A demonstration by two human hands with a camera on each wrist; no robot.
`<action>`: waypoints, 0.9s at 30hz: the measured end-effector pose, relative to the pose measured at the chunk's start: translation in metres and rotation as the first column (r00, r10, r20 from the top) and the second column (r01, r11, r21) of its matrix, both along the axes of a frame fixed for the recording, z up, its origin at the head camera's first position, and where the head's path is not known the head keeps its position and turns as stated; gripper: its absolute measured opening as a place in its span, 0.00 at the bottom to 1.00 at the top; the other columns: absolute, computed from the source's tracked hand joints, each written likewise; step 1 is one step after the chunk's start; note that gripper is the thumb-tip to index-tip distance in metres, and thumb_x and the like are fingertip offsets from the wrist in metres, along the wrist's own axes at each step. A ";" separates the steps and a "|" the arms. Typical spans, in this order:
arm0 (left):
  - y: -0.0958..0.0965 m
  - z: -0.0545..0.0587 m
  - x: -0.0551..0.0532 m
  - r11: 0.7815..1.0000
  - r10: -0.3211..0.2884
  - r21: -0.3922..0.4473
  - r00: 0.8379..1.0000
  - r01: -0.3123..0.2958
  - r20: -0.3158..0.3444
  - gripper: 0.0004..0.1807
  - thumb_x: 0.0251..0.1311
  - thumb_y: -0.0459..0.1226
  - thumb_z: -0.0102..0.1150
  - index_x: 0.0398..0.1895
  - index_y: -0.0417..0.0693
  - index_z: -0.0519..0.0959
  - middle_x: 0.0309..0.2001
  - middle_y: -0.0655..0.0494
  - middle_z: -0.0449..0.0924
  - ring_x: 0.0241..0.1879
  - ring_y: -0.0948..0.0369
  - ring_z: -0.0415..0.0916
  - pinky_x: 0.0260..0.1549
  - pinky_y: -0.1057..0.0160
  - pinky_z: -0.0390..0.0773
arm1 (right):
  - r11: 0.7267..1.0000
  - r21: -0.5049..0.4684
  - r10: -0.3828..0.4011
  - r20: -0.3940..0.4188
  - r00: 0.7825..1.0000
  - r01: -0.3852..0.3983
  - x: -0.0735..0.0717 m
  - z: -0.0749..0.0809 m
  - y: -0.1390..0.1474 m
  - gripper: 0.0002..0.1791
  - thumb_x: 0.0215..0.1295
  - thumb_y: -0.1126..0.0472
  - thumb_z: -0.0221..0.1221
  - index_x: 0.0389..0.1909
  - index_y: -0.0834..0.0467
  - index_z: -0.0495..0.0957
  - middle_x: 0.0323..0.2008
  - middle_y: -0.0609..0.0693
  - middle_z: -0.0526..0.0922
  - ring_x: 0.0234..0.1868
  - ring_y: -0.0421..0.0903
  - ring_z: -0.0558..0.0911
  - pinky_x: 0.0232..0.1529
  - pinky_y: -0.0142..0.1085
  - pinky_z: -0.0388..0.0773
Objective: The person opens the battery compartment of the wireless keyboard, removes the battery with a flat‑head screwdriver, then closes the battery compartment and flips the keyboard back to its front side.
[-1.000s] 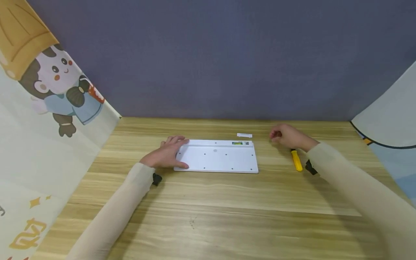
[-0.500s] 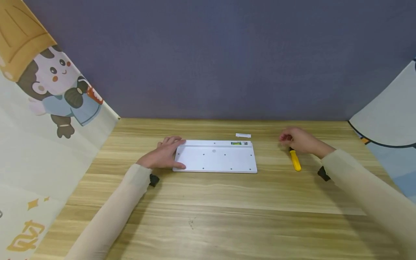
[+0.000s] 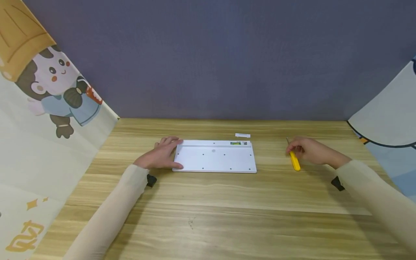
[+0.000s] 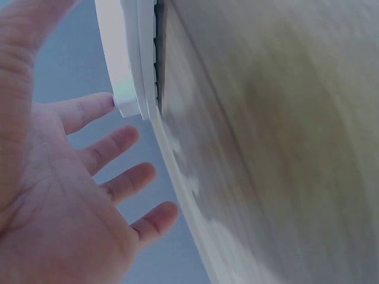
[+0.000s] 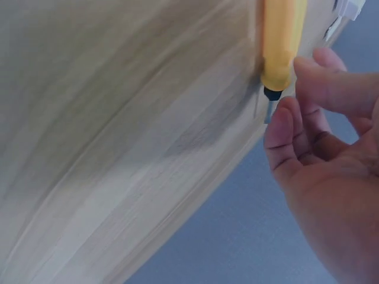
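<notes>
A white keyboard (image 3: 214, 159) lies face down, its keys showing underneath in the left wrist view. In its far right corner an uncovered battery compartment (image 3: 238, 143) holds a green battery. My left hand (image 3: 160, 155) spans the keyboard's left end, thumb by the near corner and index fingertip at the far corner; the other fingers spread loosely. To the right lies a yellow-handled screwdriver (image 3: 295, 161), its shaft pointing away from me. My right hand (image 3: 310, 151) is beside it, fingers loosely bent, thumb tip right at the handle near the black collar (image 5: 272, 93).
A small white battery cover (image 3: 242, 135) lies behind the keyboard's right end. The wooden table (image 3: 208, 209) runs back to a dark blue-grey partition (image 3: 221, 61). Printed cloth panels (image 3: 48, 151) stand at both sides.
My right hand has moved right and toward me, from left of the screwdriver to its handle, uncovering the shaft. My left hand stays at the keyboard's left end.
</notes>
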State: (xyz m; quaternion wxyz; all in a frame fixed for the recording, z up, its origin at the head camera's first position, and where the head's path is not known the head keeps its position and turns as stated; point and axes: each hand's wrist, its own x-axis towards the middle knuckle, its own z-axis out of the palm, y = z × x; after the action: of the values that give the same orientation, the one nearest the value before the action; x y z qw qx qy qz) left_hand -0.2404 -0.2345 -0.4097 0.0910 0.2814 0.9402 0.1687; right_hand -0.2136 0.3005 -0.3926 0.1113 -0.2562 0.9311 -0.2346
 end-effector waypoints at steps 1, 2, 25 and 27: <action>0.000 0.000 0.000 1.000 0.000 0.002 1.000 0.000 0.003 0.55 0.42 0.59 0.71 0.71 0.46 0.57 0.69 0.45 0.53 0.66 0.46 0.48 0.57 0.34 0.49 | 1.000 0.007 0.005 -0.006 1.000 -0.005 0.001 -0.001 0.001 0.17 0.56 0.79 0.59 0.40 0.57 0.81 0.36 0.50 0.76 0.31 0.46 0.70 0.30 0.34 0.69; -0.001 0.001 0.001 1.000 0.001 0.003 1.000 -0.001 0.006 0.55 0.42 0.59 0.71 0.72 0.46 0.57 0.69 0.45 0.53 0.66 0.46 0.48 0.57 0.34 0.48 | 1.000 0.009 0.016 -0.013 1.000 -0.016 0.003 -0.002 0.003 0.17 0.55 0.79 0.60 0.40 0.56 0.81 0.35 0.50 0.75 0.31 0.46 0.69 0.29 0.34 0.68; -0.006 -0.001 0.001 1.000 0.024 0.011 0.996 -0.024 0.081 0.60 0.40 0.64 0.68 0.74 0.49 0.52 0.69 0.42 0.55 0.67 0.40 0.46 0.58 0.31 0.43 | 0.995 -0.056 0.080 -0.083 0.993 -0.084 0.017 -0.015 0.015 0.20 0.46 0.83 0.64 0.33 0.55 0.83 0.29 0.46 0.71 0.25 0.40 0.65 0.25 0.30 0.65; -0.006 -0.002 0.001 1.000 0.025 0.009 0.996 -0.026 0.087 0.60 0.40 0.64 0.68 0.74 0.49 0.51 0.69 0.41 0.54 0.68 0.40 0.46 0.58 0.31 0.43 | 0.995 -0.062 0.071 -0.075 0.995 -0.076 0.018 -0.017 0.016 0.21 0.46 0.83 0.64 0.33 0.54 0.83 0.29 0.46 0.71 0.26 0.41 0.66 0.25 0.30 0.66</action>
State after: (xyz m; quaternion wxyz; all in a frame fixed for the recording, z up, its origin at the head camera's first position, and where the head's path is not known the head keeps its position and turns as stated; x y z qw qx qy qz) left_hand -0.2399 -0.2407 -0.4114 0.1281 0.2621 0.9381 0.1867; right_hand -0.1959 0.3164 -0.4093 0.0774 -0.3021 0.9164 -0.2509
